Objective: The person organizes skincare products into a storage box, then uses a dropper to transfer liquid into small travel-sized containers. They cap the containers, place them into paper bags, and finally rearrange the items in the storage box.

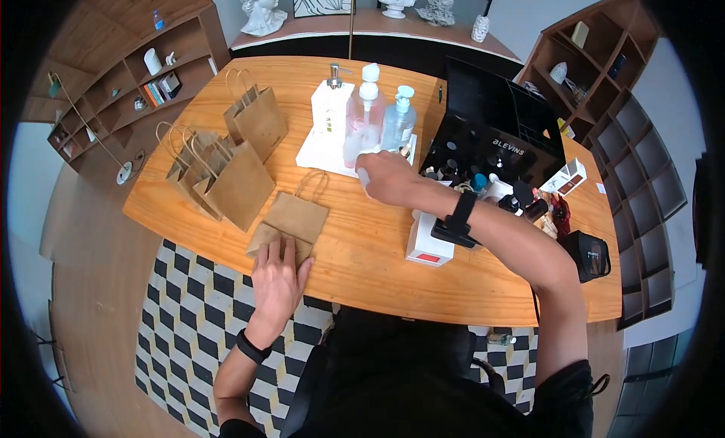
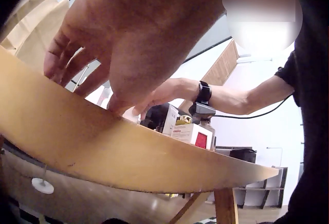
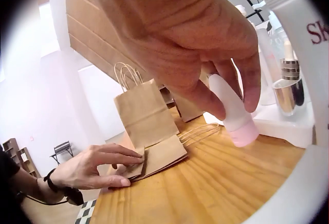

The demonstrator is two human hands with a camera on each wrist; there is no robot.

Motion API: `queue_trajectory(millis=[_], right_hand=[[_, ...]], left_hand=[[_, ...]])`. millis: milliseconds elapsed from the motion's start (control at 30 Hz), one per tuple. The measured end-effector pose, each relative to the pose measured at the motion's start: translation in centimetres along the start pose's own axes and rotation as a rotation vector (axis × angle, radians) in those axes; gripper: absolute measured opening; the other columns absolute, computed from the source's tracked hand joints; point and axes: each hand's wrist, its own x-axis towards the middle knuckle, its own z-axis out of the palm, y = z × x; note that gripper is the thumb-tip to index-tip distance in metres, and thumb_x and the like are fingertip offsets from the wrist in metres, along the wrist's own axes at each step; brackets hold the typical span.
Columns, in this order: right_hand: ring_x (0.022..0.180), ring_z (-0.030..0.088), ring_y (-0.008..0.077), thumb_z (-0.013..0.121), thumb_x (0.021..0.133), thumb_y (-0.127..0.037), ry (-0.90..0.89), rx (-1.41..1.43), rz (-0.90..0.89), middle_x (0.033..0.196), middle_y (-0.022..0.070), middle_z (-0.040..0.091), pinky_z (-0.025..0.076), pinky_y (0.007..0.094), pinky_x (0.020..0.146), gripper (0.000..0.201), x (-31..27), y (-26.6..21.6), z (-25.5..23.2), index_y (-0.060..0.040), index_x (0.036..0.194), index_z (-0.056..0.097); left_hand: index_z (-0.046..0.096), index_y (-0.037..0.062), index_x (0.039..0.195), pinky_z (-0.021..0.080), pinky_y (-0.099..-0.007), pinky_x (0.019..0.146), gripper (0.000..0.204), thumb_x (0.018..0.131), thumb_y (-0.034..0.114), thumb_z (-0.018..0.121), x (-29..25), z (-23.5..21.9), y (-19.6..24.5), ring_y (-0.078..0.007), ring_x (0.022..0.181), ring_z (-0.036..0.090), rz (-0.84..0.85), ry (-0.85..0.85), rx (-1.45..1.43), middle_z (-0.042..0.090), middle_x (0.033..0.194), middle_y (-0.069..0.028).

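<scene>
My right fingers (image 3: pixel 226 87) grasp the small bottle (image 3: pixel 230 112), long axis tilted; flat bag (image 3: pixel 160 154) lies under my left fingers (image 3: pixel 121 158), pressed straight.

Cosmetics shop: paper bags (image 1: pixel 243 183), bottles (image 1: pixel 366 115)

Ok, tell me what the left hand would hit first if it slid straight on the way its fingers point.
The left hand lies flat on the folded paper bag, fingers pointing up the table. Going on, it would probably just ride further along that bag; the tray lies beyond, though depth is unclear.
</scene>
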Motion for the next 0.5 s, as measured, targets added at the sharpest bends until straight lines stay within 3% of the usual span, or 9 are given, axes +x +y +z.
queue_trajectory(millis=[233, 300, 500], right_hand=[[0.110, 0.072, 0.0447, 0.066, 0.089, 0.000, 0.066, 0.067, 0.001, 0.115, 0.0288, 0.072, 0.058, 0.0510, 0.092, 0.025, 0.9, 0.3, 1.1, 0.0024, 0.114, 0.071], [0.107, 0.073, 0.0441, 0.067, 0.083, 0.002, 0.070, 0.042, -0.025, 0.114, 0.0282, 0.075, 0.058, 0.0484, 0.094, 0.044, 1.2, 0.5, 1.5, 0.0025, 0.127, 0.072], [0.103, 0.074, 0.0447, 0.063, 0.086, 0.003, 0.130, -0.009, -0.059, 0.112, 0.0284, 0.075, 0.058, 0.0488, 0.093, 0.040, 1.1, 0.7, 1.5, 0.0011, 0.124, 0.074]], left_hand=[[0.071, -0.0089, 0.122, 0.057, -0.0474, 0.085, 0.050, 0.092, 0.029, 0.082, -0.7, 1.2, -0.3, -0.0429, 0.102, 0.065, -0.083, 0.014, -0.023, 0.067, 0.116, -0.0244], [0.072, -0.0083, 0.121, 0.058, -0.0473, 0.084, 0.048, 0.091, 0.028, 0.082, -0.7, 1.3, -0.2, -0.0423, 0.102, 0.065, -0.110, 0.006, -0.005, 0.068, 0.115, -0.0240], [0.072, -0.0068, 0.119, 0.058, -0.0464, 0.085, 0.043, 0.091, 0.025, 0.083, -0.8, 0.7, -0.1, -0.0416, 0.104, 0.065, -0.078, -0.045, -0.062, 0.069, 0.119, -0.0232]])
